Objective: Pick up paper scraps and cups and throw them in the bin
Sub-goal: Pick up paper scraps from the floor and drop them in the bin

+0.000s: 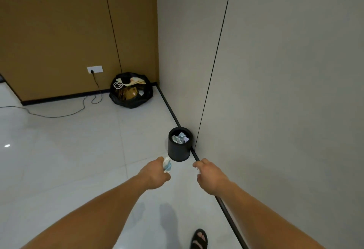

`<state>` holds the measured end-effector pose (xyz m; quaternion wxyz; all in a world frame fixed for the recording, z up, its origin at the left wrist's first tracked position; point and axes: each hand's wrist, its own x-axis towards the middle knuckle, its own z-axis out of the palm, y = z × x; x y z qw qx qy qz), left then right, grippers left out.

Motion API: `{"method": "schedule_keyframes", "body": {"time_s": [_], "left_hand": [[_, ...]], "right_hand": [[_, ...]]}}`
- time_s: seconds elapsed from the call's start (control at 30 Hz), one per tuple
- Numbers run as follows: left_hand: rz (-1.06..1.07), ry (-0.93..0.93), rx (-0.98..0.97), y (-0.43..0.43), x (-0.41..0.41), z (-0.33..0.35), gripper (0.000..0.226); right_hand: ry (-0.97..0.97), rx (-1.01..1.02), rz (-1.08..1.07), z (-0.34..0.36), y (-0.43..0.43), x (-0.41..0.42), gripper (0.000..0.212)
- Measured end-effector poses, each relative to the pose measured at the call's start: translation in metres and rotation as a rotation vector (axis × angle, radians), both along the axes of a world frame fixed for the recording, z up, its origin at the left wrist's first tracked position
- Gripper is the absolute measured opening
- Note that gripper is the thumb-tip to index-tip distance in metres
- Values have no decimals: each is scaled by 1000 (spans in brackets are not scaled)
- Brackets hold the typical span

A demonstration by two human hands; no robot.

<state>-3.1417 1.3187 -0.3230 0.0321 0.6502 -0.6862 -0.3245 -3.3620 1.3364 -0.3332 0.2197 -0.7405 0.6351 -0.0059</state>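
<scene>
A view looking down past two bare forearms stretched out over a pale, glossy tiled floor [69, 150]. The left hand [155, 174] is closed around a crumpled paper scrap [167, 165], white with bluish print, which pokes out above the fist. The right hand [209, 174] is curled loosely, fingers bent inward; something small and pale shows beneath it, but I cannot tell whether it grips anything. Just beyond both hands stands a small round black bin [179, 151], set on the floor against a grey wall [275, 71] (its open top shows crumpled paper [180, 138] already inside). Farther off, in the corner by a tan wall, sits a full black rubbish bag [131, 91]. A dark cable [59, 115] trails across the floor from a wall socket [94, 69]. A sandalled foot [199, 240] appears at the bottom edge.
</scene>
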Motion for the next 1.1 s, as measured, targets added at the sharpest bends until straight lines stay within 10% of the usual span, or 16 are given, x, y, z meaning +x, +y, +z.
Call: {"method": "schedule_keyframes", "body": {"time_s": [0.53, 1.1], "left_hand": [[96, 77, 133, -319, -49, -52, 38], [122, 31, 422, -624, -43, -336, 52]], "right_hand": [[-29, 74, 102, -38, -333, -44, 48], [-55, 307, -33, -312, -624, -3, 41]]}}
